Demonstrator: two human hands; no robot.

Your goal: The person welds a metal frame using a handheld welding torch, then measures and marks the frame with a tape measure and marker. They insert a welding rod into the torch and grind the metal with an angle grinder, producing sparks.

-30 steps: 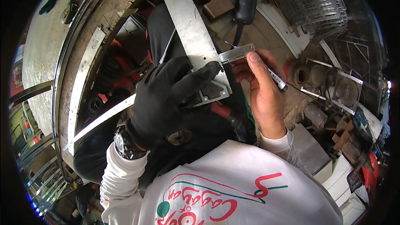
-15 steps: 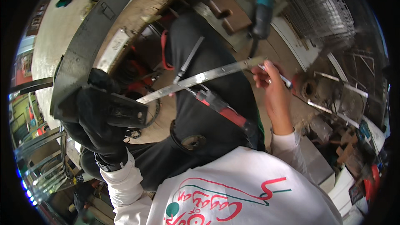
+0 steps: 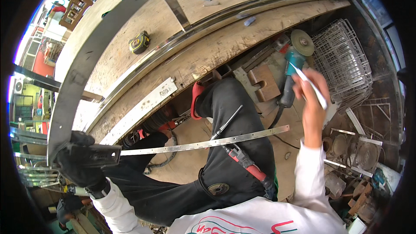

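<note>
My black-gloved left hand (image 3: 80, 167) is closed around a dark block (image 3: 102, 155), close to the lower end of a wide curved grey metal strip (image 3: 78, 76). From that block a long, narrow steel ruler (image 3: 203, 144) reaches right across my lap, its far end free. My bare right hand (image 3: 313, 104) is raised beyond the ruler's end, fingers closed on a white pen (image 3: 315, 90) pointing up and left. A teal angle grinder (image 3: 293, 63) lies just behind that hand. On my thigh rests a red and black tool (image 3: 247, 164), partly under the ruler.
A wooden workbench (image 3: 216, 43) with long shiny metal profiles runs across the far side, a yellow and black tape measure (image 3: 139, 42) on it. Wire racks (image 3: 340, 56) stand at the far right. Scrap pieces (image 3: 357, 195) crowd the right floor. A worn disc (image 3: 218, 189) lies on my leg.
My right hand with the pen has moved up and right, away from the ruler's end. The view has shifted, bringing more of the bench into sight. My left hand keeps its grip.
</note>
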